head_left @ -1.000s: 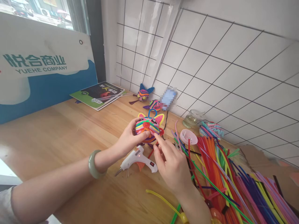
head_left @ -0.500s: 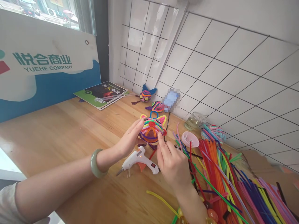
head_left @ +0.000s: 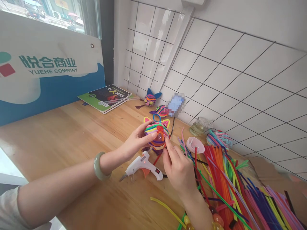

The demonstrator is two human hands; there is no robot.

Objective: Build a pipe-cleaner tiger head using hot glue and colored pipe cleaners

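A striped pipe-cleaner animal head (head_left: 157, 130) with pink-and-yellow ears, a blue loop on top and a red nose is up off the table in front of me. My left hand (head_left: 137, 140) grips it from the left, fingers behind the top and thumb across its front. At the lower right of the face, my right hand (head_left: 178, 163) has thumb and index finger closed together against the pipe cleaners. Exactly what strand lies between those fingertips is hidden. Below the head, a white glue gun (head_left: 145, 165) with a lit orange light lies on the wooden table (head_left: 96, 198).
Bundles of coloured pipe cleaners (head_left: 218, 172) cover the right side. Further back are a pink bowl (head_left: 195, 145), a glass jar (head_left: 200, 126), a blurred phone (head_left: 176, 104) and two finished pipe-cleaner heads (head_left: 150, 98). Booklets (head_left: 105, 98) lie at the back left, near a printed board (head_left: 52, 92).
My left thumb has come down across the front of the animal head, which has turned slightly. My right fingertips have shifted a little down and right along its edge.
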